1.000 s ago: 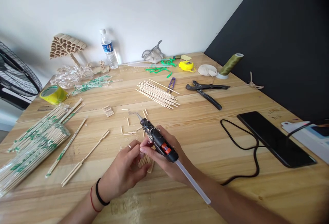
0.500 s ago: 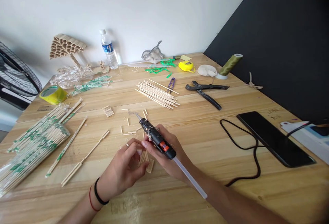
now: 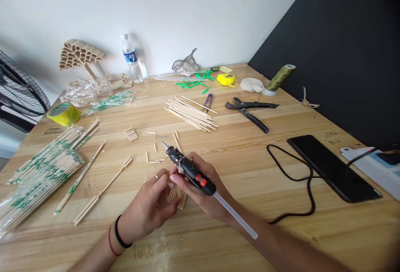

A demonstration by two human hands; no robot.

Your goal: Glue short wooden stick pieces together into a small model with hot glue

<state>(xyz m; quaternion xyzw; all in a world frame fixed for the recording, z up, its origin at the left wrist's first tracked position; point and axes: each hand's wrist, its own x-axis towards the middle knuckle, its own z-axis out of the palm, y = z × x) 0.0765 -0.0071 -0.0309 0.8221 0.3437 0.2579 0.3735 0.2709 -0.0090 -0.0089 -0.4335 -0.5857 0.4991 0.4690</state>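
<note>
My right hand point(image 3: 208, 195) is wrapped round a black glue gun point(image 3: 190, 171) with an orange switch. Its metal nozzle points up and left, and a clear glue stick point(image 3: 236, 221) pokes out behind. My left hand point(image 3: 150, 205) wears a ring and dark wrist bands. Its fingers are closed round a small piece built from short wooden sticks point(image 3: 176, 195), held just above the wooden table point(image 3: 237, 151). The fingertips of both hands meet at that piece. Short stick offcuts point(image 3: 154, 153) lie just beyond the nozzle.
Bare skewers point(image 3: 191, 114) lie mid-table. Wrapped chopsticks point(image 3: 40, 172) are stacked at the left, beside yellow tape point(image 3: 64, 113). Black cutters point(image 3: 250, 111), a green thread spool point(image 3: 279, 78), a phone point(image 3: 334, 168) and a black cable point(image 3: 296, 180) are on the right. A water bottle point(image 3: 131, 59) stands at the back.
The glue gun's nozzle has swung slightly left and lower. My left fingers opened a little, then closed back on the stick piece. Both hands stay in the same spot.
</note>
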